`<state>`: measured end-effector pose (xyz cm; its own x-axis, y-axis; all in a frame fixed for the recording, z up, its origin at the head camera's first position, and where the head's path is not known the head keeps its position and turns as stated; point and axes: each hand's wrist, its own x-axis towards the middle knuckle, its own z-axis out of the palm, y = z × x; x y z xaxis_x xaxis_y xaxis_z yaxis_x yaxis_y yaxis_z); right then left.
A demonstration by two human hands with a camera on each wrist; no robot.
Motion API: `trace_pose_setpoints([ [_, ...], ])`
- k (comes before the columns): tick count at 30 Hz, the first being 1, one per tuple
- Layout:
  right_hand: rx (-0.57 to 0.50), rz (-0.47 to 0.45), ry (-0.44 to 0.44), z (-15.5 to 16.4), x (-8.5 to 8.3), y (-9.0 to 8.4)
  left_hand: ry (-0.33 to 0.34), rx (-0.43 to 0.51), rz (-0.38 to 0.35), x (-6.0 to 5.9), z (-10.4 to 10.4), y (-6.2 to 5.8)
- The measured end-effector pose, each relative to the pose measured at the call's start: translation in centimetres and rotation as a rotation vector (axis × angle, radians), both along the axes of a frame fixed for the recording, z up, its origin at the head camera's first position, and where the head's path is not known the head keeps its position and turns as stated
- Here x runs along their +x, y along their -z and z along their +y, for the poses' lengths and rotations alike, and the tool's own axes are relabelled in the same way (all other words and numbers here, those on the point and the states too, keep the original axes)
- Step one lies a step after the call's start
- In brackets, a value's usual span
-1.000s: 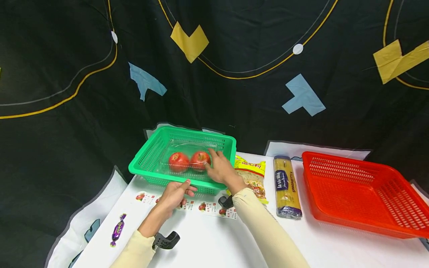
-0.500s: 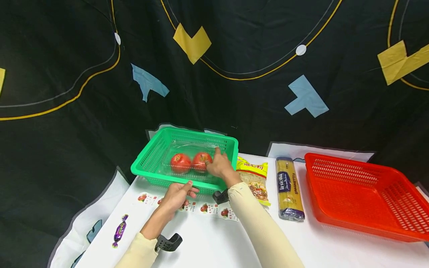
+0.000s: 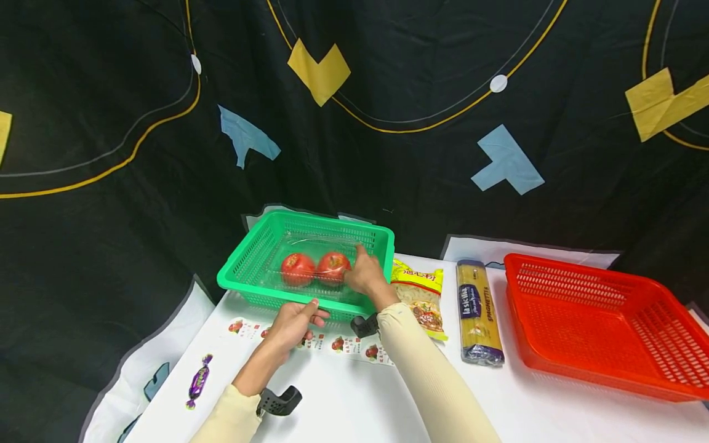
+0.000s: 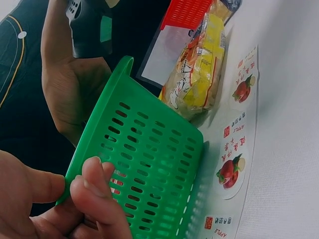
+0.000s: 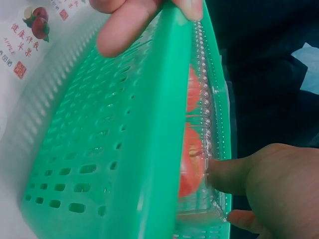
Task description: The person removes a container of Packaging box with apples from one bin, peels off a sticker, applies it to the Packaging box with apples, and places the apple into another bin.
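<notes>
Head view: a person's left hand [image 3: 293, 323] grips the near rim of a green basket [image 3: 252, 246] on a white table [image 3: 360, 400], thumb over the edge. The right hand [image 3: 365, 274] reaches inside it, fingers loosely curved against the right end of a clear plastic clamshell [image 3: 310, 246] holding two tomatoes [image 3: 316, 268]. Whether those fingers truly pinch the box cannot be told here. Right of the basket lie a yellow noodle packet [image 3: 418, 289], a spaghetti pack [image 3: 475, 307] and, farthest, a red basket [image 3: 604, 320]. A strip of apple stickers [image 3: 338, 343] runs just in front of the green basket.

Left wrist view: fingers [image 4: 94, 194] curl over the basket's perforated wall [image 4: 149, 169]; a light grip, so the basket could likely tip or slide if the box is tugged.

Right wrist view: the thumb [image 5: 224, 174] presses the clamshell's ribbed edge [image 5: 209, 129] beside the tomatoes, the other fingers relaxed. Thin plastic may buckle or pop open under that pressure, and the fruit could roll out or bruise.
</notes>
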<state>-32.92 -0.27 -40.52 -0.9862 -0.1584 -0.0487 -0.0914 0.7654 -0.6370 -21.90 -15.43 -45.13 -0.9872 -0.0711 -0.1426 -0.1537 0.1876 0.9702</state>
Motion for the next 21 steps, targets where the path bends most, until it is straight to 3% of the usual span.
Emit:
trace_pose_setpoints([
  [12,-0.096,-0.029,-0.042,0.4,-0.1,-0.4,-0.010,-0.005,0.000,0.0,0.1,0.0],
  [16,-0.245,-0.112,-0.062,0.8,-0.2,-0.4,-0.011,0.004,-0.001,-0.1,0.1,0.0],
  [21,-0.507,-0.235,-0.050,1.1,-0.1,-0.1,-0.009,0.003,-0.005,0.0,0.1,0.0],
])
